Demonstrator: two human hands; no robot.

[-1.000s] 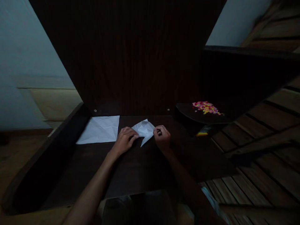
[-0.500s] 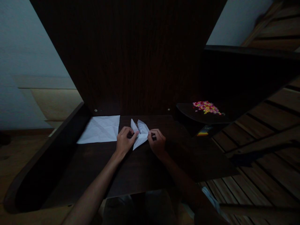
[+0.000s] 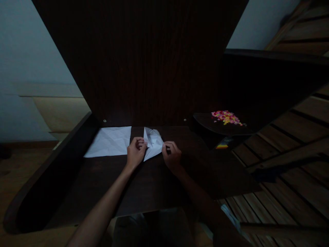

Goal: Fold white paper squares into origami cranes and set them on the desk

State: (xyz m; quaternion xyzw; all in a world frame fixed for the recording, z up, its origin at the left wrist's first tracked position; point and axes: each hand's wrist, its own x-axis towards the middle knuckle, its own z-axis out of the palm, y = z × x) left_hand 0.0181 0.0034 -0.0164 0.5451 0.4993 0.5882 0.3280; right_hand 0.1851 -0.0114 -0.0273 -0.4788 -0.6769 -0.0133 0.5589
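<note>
A folded white sheet of paper with raised, pointed flaps is between my two hands over the dark desk. My left hand pinches its left side between thumb and fingers. On the right, my right hand grips the paper's right corner, its fingertips closed. The paper's middle is spread, and a point sticks out toward me at lower left. Just left of my left hand lies a flat, creased white sheet.
The dark desk has a raised side panel at left and a tall back panel. Small pink, red and yellow pieces lie heaped on a rounded shelf at right. Wooden slats stand beyond.
The folded paper has opened wider in the middle, and its two upright flaps have spread. My left hand has shifted slightly left and away from me; my right hand stays in place.
</note>
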